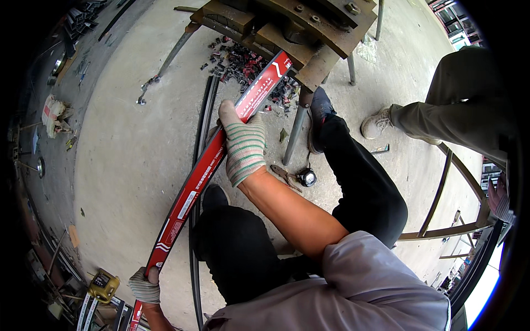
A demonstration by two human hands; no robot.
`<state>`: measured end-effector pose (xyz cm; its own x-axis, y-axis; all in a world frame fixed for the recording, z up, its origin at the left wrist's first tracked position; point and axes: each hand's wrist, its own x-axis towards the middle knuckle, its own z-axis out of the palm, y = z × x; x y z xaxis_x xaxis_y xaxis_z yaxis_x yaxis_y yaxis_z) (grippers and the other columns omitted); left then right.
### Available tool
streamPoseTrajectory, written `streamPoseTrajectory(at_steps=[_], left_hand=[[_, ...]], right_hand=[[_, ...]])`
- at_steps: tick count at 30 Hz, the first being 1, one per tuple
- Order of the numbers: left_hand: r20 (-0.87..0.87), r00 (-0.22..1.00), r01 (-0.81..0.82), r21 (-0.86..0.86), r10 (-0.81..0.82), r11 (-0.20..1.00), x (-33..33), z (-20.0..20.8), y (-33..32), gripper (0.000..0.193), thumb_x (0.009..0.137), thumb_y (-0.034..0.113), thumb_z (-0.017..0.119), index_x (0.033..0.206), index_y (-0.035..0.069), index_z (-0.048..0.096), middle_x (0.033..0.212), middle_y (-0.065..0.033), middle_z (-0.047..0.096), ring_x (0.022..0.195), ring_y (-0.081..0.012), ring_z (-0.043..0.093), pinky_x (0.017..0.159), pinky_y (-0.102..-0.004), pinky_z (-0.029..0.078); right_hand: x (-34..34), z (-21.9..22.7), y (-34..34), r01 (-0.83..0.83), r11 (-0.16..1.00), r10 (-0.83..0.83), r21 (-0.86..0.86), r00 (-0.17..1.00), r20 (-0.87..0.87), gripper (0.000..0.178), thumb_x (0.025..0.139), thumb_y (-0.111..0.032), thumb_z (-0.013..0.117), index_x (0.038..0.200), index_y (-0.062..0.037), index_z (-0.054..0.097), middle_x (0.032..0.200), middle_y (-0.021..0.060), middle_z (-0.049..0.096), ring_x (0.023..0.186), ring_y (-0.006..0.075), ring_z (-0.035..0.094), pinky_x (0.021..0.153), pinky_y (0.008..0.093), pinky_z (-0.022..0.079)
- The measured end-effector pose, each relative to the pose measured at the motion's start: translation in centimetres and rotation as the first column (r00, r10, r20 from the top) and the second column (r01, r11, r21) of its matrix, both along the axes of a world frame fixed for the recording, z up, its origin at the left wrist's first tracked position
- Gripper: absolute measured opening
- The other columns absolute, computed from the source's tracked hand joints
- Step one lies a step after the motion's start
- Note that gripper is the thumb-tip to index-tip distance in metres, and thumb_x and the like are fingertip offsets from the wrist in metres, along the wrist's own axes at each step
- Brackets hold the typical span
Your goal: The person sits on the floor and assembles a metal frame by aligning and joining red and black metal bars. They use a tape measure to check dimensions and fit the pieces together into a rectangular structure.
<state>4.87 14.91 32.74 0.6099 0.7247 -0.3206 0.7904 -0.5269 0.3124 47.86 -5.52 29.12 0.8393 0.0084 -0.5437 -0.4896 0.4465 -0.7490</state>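
Observation:
A long, narrow profile bar (190,190) covered in red printed film runs slantwise from the lower left up to the metal press (287,44). Its far end reaches the edge of the press; whether it sits inside a slot I cannot tell. My right hand (244,142), in a white knit glove with green stripes, is wrapped round the bar's upper part, thumb on top. Down at the lower left, my gloved left hand (146,286) grips the bar near its other end. Beneath the bar, dark profiles (194,243) lie lengthwise beside my left foot.
Small dark and red offcuts (237,63) litter the floor under the press. A tape measure (307,177) and pliers-like tool (285,175) lie between my feet. Another person's leg (458,124) stands at right, near a metal frame (441,193). A yellow tool (104,285) is at lower left.

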Motion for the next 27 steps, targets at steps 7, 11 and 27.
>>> streamPoseTrajectory(at_steps=[7, 11, 27], left_hand=[[-0.034, 0.999, 0.020, -0.023, -0.021, 1.000, 4.2, -0.2, -1.7, 0.068, 0.089, 0.061, 0.068, 0.072, -0.005, 0.066, 0.053, -0.0180, 0.048, 0.048, -0.0279, 0.045, 0.050, -0.0435, 0.036], [-0.078, 0.995, 0.073, 0.045, -0.069, 0.996, 6.0, 1.4, -1.9, 0.067, 0.089, 0.061, 0.068, 0.074, -0.005, 0.067, 0.054, -0.0170, 0.048, 0.049, -0.0251, 0.044, 0.050, -0.0436, 0.037], [-0.108, 0.993, 0.055, 0.040, -0.050, 0.998, 6.1, 0.8, -2.1, 0.068, 0.089, 0.060, 0.070, 0.088, -0.008, 0.073, 0.066, -0.0259, 0.063, 0.057, -0.0376, 0.058, 0.060, -0.0460, 0.048]], right_hand=[[-0.4, 0.2, -0.2, -0.095, 0.995, 0.095, -0.008, 0.995, -0.012, 0.028, 0.096, -0.024, 0.077, 0.105, -0.0044, 0.059, 0.085, 0.0029, 0.064, 0.068, 0.0117, 0.059, 0.060, 0.0293, 0.052], [-0.5, 1.2, -0.2, -0.098, 0.994, 0.102, 0.053, 0.992, -0.076, 0.030, 0.096, -0.028, 0.077, 0.106, -0.0043, 0.061, 0.085, 0.0031, 0.065, 0.071, 0.0121, 0.060, 0.064, 0.0293, 0.052], [-2.2, 0.5, -1.0, -0.258, 0.962, 0.256, -0.086, 0.966, -0.032, 0.040, 0.092, -0.031, 0.080, 0.115, -0.0025, 0.065, 0.097, 0.0061, 0.069, 0.081, 0.0136, 0.062, 0.074, 0.0306, 0.054]])
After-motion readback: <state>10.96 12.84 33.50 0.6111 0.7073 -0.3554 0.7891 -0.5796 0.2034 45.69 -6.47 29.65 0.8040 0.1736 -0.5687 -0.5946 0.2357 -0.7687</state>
